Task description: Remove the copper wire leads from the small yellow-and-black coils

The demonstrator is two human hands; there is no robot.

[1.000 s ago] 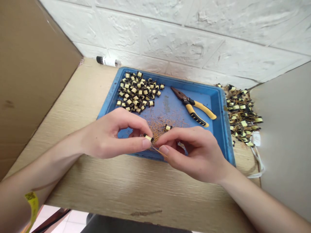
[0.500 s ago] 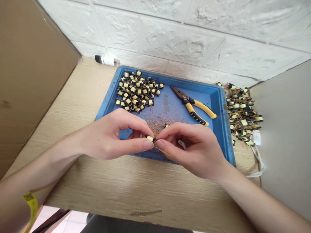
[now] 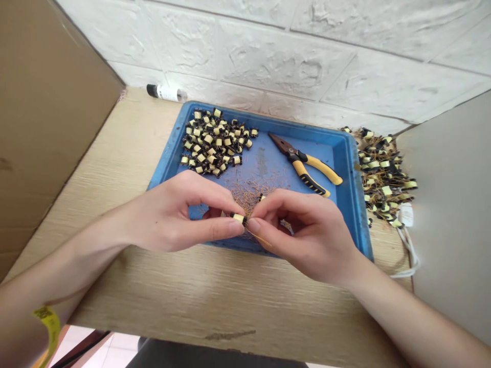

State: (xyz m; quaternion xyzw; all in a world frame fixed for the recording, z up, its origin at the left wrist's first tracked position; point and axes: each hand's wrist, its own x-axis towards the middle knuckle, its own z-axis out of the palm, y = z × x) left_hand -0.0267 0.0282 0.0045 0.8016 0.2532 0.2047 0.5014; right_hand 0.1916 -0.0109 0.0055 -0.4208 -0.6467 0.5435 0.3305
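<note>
Between the thumb and forefinger of my left hand (image 3: 187, 214) is a small transformer coil (image 3: 238, 218) with black ends and a pale yellow wrap. My right hand (image 3: 299, 230) pinches the copper-coloured wire (image 3: 258, 236) at the coil's right end, and a loose tail of it sticks out below the thumb. Both hands are over the near edge of a blue tray (image 3: 355, 204). Wire clippings (image 3: 245, 194) lie in the tray just behind my fingertips. Another coil (image 3: 262, 197) shows partly behind my right forefinger.
A heap of coils (image 3: 215, 143) fills the tray's left back part. Pliers with yellow and black handles (image 3: 307, 166) lie at its right. Outside the tray are more coils with long wires (image 3: 385, 176), a white cable (image 3: 410, 255) and a small bottle (image 3: 166, 92) by the wall.
Both hands keep the same pinch on the coil and its wire, with barely any movement. The whole view has shifted slightly.
</note>
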